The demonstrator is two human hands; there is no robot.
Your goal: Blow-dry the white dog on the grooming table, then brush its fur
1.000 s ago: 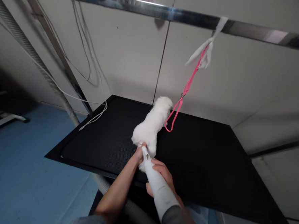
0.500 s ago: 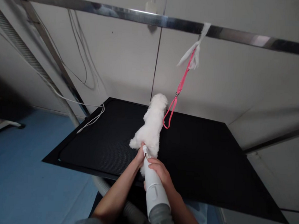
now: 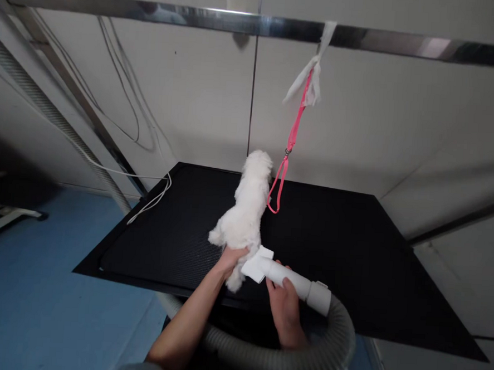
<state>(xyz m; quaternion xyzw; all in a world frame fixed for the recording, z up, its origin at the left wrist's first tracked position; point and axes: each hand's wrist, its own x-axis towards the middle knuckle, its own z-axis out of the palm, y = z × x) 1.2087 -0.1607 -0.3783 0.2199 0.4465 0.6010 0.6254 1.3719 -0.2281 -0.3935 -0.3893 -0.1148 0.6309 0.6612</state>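
A small white fluffy dog [image 3: 249,199] stretches along the black grooming table [image 3: 331,240], its head toward the wall and its rump toward me. My left hand [image 3: 229,259] is closed on the dog's hindquarters, the thumb lying across the fur; part of the grip is hidden. In my right hand [image 3: 284,299] is a white dryer nozzle [image 3: 295,283], with its flared flat end close to the dog's rear on the right. A grey ribbed hose [image 3: 338,341] runs from the nozzle and curves back below my wrists.
A pink grooming loop [image 3: 288,154] hangs from a white cloth tied to the metal bar [image 3: 198,19], beside the dog's right side. A white cable [image 3: 156,199] lies on the table's left corner. Another ribbed hose [image 3: 66,126] slants down at the left.
My right hand has swung the nozzle from pointing forward to lying sideways, with its hose end now to the right. My left hand stays at the dog's rear, its thumb now across the fur.
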